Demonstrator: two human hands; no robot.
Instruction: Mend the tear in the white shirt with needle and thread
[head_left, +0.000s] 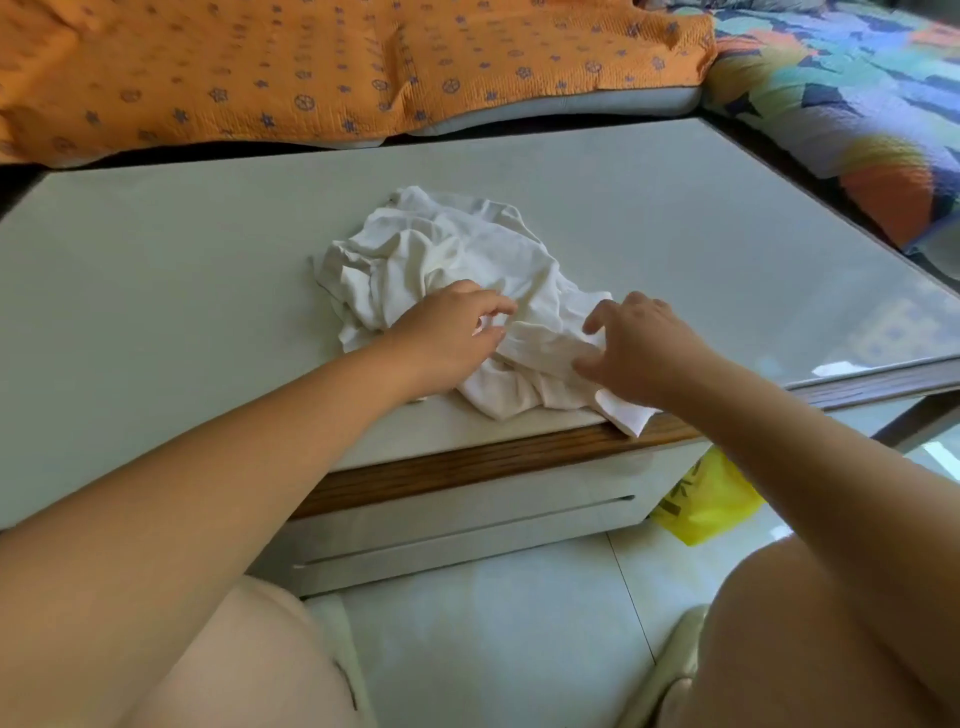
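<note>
Preparation is what appears to be going on, with no stitching yet. A person is sitting at a low table (156, 270), and the white shirt (441, 249) is lying crumpled in a heap on its pale top. The heap is sitting toward the near edge, with one corner hanging just over the wooden rim.

Both hands are resting on the near part of the heap. The left hand (452, 335) is curling forefinger and thumb toward a fold; whether they are actually pinching cloth I cannot tell. The right hand (641, 356) is lying on the fabric with fingers spread apart, pressing down rather than gripping.

Neither needle, thread nor the tear itself is showing anywhere. I am judging that the heap is being sorted through to find the damage. The next move is calling for the cloth to be opened out flat, torn spot facing up — and for needle and thread to be brought in.

The tabletop is shining, catching light at its right corner. Below it a drawer front (467, 519) is showing, and a yellow plastic bag (706, 499) is sitting on the tiled floor (493, 623) beside the table. An orange patterned cover (311, 62) is lying behind, with a multicoloured quilt (831, 78) running along the right.
</note>
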